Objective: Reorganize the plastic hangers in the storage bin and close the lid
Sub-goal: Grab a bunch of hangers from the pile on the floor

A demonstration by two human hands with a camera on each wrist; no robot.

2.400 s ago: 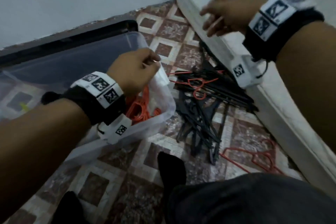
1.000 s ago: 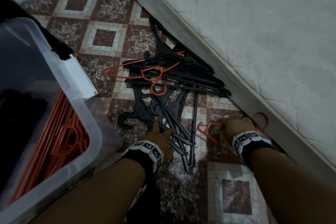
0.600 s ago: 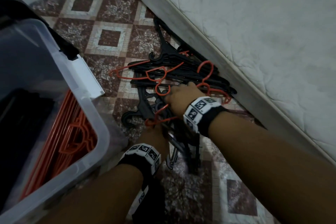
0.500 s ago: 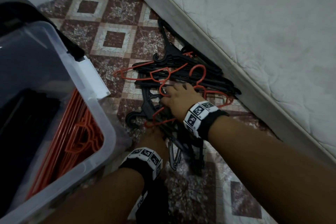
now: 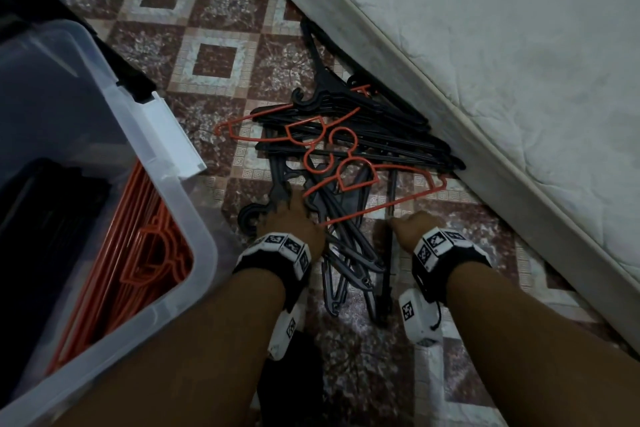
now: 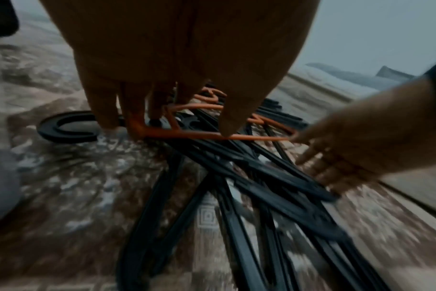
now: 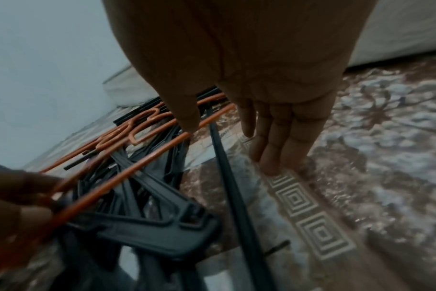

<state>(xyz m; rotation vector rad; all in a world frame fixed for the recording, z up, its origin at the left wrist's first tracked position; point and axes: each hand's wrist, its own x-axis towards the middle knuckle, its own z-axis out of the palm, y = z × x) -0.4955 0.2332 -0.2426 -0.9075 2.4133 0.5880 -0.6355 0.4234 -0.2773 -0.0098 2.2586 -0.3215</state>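
The clear storage bin [image 5: 204, 253] stands at the left with several orange hangers [image 5: 138, 253] lying inside. On the floor beside it is a tangled pile of black hangers [image 5: 363, 146] with orange ones across it. My left hand [image 5: 294, 215] is at the near end of the pile, and its fingers and thumb close round the corner of the top orange hanger [image 6: 199, 135]. My right hand [image 5: 410, 225] is just right of the pile. Its fingers [image 7: 264, 149] are straight with tips on the floor, and its thumb touches the orange hanger's bar [image 7: 162, 149].
A white mattress [image 5: 485, 80] borders the pile along the right. The bin's white latch [image 5: 173, 142] juts toward the pile, and a black lid [image 5: 20, 7] lies behind the bin. My dark-clad foot [image 5: 294, 367] is between my forearms. The floor is patterned tile.
My right hand has drawn back from the middle of the pile to its near right edge, leaving an orange hanger on top. My left hand stays at the near end.
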